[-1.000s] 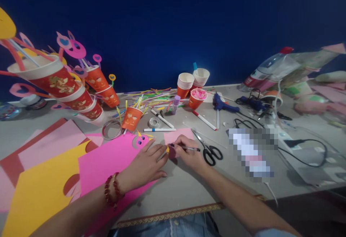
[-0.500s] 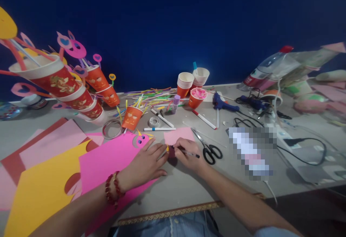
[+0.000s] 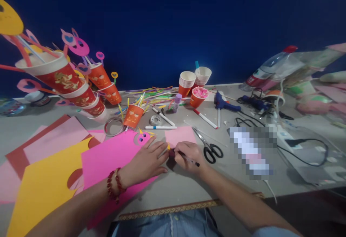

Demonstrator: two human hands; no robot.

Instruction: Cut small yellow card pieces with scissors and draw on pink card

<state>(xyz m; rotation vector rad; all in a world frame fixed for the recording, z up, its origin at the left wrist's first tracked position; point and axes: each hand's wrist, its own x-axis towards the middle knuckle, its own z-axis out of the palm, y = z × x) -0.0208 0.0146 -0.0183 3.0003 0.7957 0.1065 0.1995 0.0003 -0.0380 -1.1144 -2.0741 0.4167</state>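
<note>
My right hand [image 3: 189,156] grips a thin pen [image 3: 190,160], its tip down on a small dark red paper piece [image 3: 171,153] that lies on the grey table. My left hand [image 3: 147,161] lies flat beside it, fingers spread, pinning that small piece and a scrap of yellow at its fingertips. Under my left wrist, which wears a red bead bracelet, lies a bright pink sheet [image 3: 108,161]. A light pink square of paper [image 3: 180,136] sits just beyond both hands.
Black scissors [image 3: 209,149] lie right of my right hand. Behind are markers [image 3: 160,127], a tape roll [image 3: 155,119], orange paper cups [image 3: 133,115], coloured straws [image 3: 151,98], a blue glue gun [image 3: 221,103] and cables. Yellow paper [image 3: 40,186] lies left; decorated cup stacks [image 3: 67,85] lean at the far left.
My right hand has turned the pen from lying nearly level to slanting down toward me, with its tip staying on the small piece. My left hand has stayed put.
</note>
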